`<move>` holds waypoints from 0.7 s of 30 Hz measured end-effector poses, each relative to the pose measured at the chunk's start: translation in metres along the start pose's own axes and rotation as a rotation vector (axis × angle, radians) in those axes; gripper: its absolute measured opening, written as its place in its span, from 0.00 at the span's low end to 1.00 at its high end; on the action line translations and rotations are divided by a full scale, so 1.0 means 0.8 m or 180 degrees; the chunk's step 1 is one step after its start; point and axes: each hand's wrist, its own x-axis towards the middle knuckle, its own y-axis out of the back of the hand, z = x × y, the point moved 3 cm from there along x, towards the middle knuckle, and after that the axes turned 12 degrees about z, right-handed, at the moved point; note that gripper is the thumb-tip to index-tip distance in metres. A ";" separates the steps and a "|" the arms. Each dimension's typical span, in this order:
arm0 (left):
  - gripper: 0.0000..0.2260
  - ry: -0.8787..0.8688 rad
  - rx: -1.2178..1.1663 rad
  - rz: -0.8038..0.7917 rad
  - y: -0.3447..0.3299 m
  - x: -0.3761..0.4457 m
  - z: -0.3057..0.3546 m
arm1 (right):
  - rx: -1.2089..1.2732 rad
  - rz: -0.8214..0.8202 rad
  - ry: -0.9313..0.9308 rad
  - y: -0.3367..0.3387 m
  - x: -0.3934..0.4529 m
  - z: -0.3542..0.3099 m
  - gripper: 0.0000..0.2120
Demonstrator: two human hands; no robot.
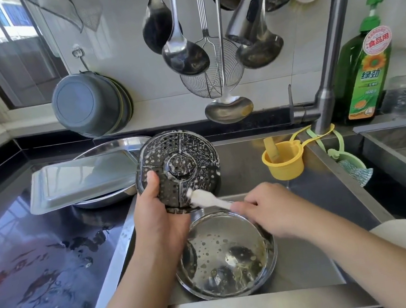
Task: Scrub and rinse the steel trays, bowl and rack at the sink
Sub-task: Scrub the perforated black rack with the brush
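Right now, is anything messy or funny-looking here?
Yes. Water is puddled on the black counter left of the sink. A tray sits upside down and tilted across a bowl there.

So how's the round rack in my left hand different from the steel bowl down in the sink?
The rack is perforated, held tilted up by the left hand and scrubbed with the brush that the right hand grips. The bowl is solid, lies untouched in the sink, holding sudsy droplets. Both are round, soapy steel.
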 end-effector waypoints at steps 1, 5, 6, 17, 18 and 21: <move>0.23 0.0016 -0.0040 0.0004 0.001 0.001 0.001 | 0.0024 0.0055 -0.0103 0.008 0.005 0.010 0.26; 0.22 -0.0006 0.0037 -0.0021 -0.001 -0.002 -0.002 | -0.0103 0.0066 -0.0079 0.013 0.003 0.016 0.27; 0.22 0.0009 0.0080 -0.0035 -0.002 -0.003 -0.004 | -0.0144 0.0029 0.0047 0.006 0.000 0.007 0.27; 0.25 0.0131 0.0173 -0.0319 -0.006 -0.006 -0.008 | -0.0176 0.0040 -0.0122 0.021 0.003 0.019 0.26; 0.25 0.0142 0.0198 -0.0322 -0.007 -0.007 -0.008 | -0.0175 0.0031 -0.0084 0.018 0.002 0.017 0.27; 0.24 0.0169 0.0348 -0.0342 -0.009 -0.012 -0.013 | -0.0152 0.0055 0.0180 0.001 -0.004 -0.003 0.29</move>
